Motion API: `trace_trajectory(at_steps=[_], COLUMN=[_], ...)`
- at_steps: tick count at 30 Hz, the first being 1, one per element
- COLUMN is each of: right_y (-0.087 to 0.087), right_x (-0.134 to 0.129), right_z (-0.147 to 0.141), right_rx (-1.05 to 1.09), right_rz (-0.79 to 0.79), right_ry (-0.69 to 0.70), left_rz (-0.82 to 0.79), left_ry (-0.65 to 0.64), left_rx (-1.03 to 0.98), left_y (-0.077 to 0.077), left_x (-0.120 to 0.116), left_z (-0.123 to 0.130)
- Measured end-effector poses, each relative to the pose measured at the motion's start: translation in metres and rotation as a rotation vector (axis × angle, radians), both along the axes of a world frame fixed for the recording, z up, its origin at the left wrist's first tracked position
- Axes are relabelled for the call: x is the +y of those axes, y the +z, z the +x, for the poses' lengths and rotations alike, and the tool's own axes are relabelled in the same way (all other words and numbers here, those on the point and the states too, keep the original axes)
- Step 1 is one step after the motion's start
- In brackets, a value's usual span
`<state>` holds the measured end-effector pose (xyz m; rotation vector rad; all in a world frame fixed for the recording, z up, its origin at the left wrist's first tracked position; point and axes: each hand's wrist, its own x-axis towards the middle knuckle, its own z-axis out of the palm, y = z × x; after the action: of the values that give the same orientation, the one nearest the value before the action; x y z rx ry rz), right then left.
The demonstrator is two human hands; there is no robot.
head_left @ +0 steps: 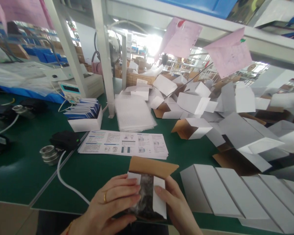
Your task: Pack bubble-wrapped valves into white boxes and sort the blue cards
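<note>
A small white cardboard box (159,199) with a brown inside is between my hands at the front edge of the green table. Its brown lid flap (152,166) stands raised on the far side. Inside, a dark item in clear plastic wrap (146,192) shows between two white side flaps. My left hand (117,199) grips the box's left side, fingers lying over the left flap. Around the right side closes my right hand (173,195), its thumb pressing on the right flap.
Closed white boxes (218,189) line up at the right, with a heap of open boxes (196,101) behind. Printed sheets (124,143), bubble bags (134,112) and a box of booklets (85,122) lie ahead. At left is a black device with a metal fitting (65,140) and white cable.
</note>
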<state>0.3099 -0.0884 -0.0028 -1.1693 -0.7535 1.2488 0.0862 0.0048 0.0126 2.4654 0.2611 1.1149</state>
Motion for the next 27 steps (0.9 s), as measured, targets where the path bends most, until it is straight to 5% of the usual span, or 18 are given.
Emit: trace_trajectory(at_steps=[4,10,13,18,22,27], right_y=[0.011,0.026,0.018,0.021,0.04,0.037], right_x=[0.007,-0.002,-0.012,-0.018,-0.011,-0.009], right_z=[-0.013,0.001,0.012,0.013,0.009,0.006], right_rx=[-0.071,-0.888,-1.14,-1.229,-1.363,-1.427], right_rz=[0.017,0.68,0.684,0.551,0.488,0.642], right_ry=[-0.063,-0.018,0.115,0.188,0.319,0.169], left_rz=[0.061,0.065,-0.066,-0.295,-0.25,-0.12], left_ry=[-0.017,0.051,0.048,0.106,-0.171,-0.136], left_rx=[0.038,0.005,-0.075,-0.034,0.22,0.225], left_y=[0.002,0.009,0.014,0.027,0.035,0.031], left_x=[0.008,0.0,-0.004,0.007,0.021,0.023], left_z=[0.007,0.008,0.005,-0.003,-0.001,0.0])
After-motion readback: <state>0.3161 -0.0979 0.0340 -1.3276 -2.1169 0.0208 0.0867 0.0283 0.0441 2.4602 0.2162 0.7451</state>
